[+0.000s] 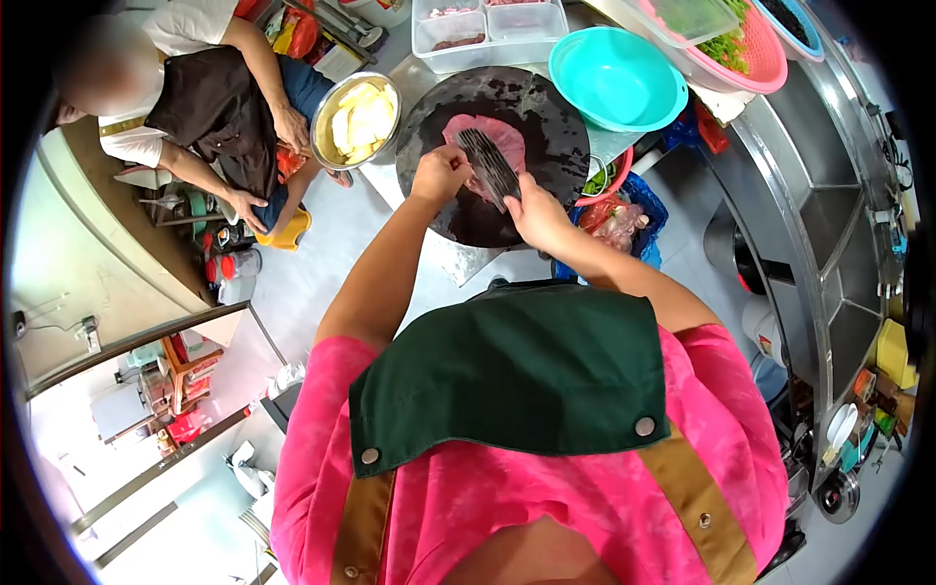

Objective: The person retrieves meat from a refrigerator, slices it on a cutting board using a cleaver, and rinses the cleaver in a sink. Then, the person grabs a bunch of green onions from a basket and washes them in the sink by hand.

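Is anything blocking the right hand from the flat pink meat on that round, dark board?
Only the dark, broad-bladed knife the right hand grips; the knife covers part of the flat pink meat. Nothing else visible stands between.

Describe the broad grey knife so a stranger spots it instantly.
Find the large, round, dark chopping board. On it lies flat pink meat; the knife crosses it, held in the right hand. Its dark-streaked blade stands out against the pink.

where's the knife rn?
Head view, upper centre: the knife is in the right hand, blade over the pink meat on the round dark board, just right of the left hand.
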A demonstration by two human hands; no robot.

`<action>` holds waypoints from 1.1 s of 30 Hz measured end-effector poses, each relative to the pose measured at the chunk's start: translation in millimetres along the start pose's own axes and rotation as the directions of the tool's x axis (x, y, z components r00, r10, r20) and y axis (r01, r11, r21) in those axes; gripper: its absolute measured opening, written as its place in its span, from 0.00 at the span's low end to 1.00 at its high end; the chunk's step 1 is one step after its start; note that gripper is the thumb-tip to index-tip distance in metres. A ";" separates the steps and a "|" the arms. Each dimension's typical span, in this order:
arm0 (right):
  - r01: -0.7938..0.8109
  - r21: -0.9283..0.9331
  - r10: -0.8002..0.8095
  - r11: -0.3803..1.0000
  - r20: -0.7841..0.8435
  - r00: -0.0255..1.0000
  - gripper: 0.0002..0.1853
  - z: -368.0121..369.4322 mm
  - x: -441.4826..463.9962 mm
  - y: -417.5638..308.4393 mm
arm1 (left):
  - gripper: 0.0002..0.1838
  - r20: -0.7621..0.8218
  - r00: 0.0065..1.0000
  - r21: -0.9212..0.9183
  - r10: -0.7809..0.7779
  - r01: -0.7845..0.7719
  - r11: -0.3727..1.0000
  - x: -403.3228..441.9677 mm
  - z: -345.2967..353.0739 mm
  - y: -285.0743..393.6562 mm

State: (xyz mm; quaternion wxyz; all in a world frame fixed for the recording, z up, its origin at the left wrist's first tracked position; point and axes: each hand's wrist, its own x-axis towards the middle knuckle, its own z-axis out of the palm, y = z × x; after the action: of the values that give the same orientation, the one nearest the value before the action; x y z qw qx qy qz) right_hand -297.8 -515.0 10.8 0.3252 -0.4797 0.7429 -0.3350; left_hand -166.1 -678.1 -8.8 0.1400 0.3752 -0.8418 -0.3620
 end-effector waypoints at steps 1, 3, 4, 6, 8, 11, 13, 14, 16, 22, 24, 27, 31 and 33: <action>-0.002 0.000 0.002 1.000 -0.001 1.000 0.13 -0.4 -8.9 6.4 | 0.04 0.019 1.000 -0.015 -0.018 0.018 1.000 -0.5 -0.8 0.2; 0.033 0.059 -0.037 0.998 0.065 0.997 0.14 -2.9 -21.8 17.0 | 0.04 0.015 1.000 -0.093 -0.023 0.025 0.995 -1.1 8.4 -20.9; 0.030 0.047 -0.033 0.998 0.063 0.997 0.15 -4.5 -21.7 18.2 | 0.03 0.012 0.999 -0.168 -0.030 0.032 0.985 -2.2 8.2 -18.0; 0.036 0.027 -0.037 0.999 0.046 0.998 0.15 -4.2 -7.5 15.8 | 0.04 0.005 0.998 -0.172 -0.067 0.067 0.983 -7.1 5.7 -12.9; 0.026 -0.008 -0.026 1.000 0.009 1.000 0.15 -3.6 13.5 5.8 | 0.05 -0.006 0.995 -0.178 -0.102 0.099 0.979 -7.8 1.6 -2.5; 0.016 -0.009 -0.016 1.000 -0.018 1.000 0.15 2.4 26.4 -0.2 | 0.06 -0.003 0.997 -0.145 -0.078 0.076 0.987 -5.6 -3.0 4.1; 0.017 0.000 -0.017 1.000 -0.017 1.000 0.15 2.5 11.9 7.1 | 0.06 -0.048 0.992 -0.192 -0.120 0.109 0.975 -5.7 -4.1 7.2; 0.021 0.033 -0.022 0.999 0.032 0.999 0.15 -1.5 -2.5 12.0 | 0.06 -0.050 0.991 -0.193 -0.121 0.110 0.975 -7.2 -3.6 6.6; 0.017 0.067 -0.026 0.998 0.132 0.991 0.14 -15.1 -31.0 23.7 | 0.05 -0.060 0.967 -0.253 -0.248 0.226 0.941 -12.5 -0.2 1.7; 0.010 0.180 -0.029 0.984 0.106 0.994 0.15 -30.7 -62.6 59.0 | 0.05 -0.038 0.931 -0.475 -0.364 0.304 0.826 -31.7 5.6 -35.0; 0.024 0.314 -0.007 0.949 -0.056 0.998 0.16 -17.9 -58.0 81.0 | 0.09 -0.086 0.891 -0.446 -0.446 0.366 0.817 -30.4 5.7 -26.4; -0.171 0.317 0.170 0.933 0.031 0.985 0.17 -41.3 -54.5 46.9 | 0.15 -0.287 0.911 -0.120 -0.295 0.271 0.955 -21.0 13.1 12.1; -0.112 0.221 0.106 0.969 0.037 0.994 0.14 -47.0 -42.7 18.8 | 0.15 -0.229 0.924 0.147 -0.305 0.343 0.928 -5.4 21.0 17.8; -0.073 0.275 0.066 0.959 0.035 0.997 0.13 -33.2 -31.1 25.0 | 0.12 -0.184 0.910 0.067 -0.370 0.388 0.919 -3.2 16.9 9.6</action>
State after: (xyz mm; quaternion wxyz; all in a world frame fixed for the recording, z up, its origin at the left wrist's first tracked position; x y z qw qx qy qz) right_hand -326.7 -472.1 14.3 0.4100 -0.4075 0.7011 -0.4175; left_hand -177.6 -662.8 -13.6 0.1181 0.5674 -0.7554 -0.3058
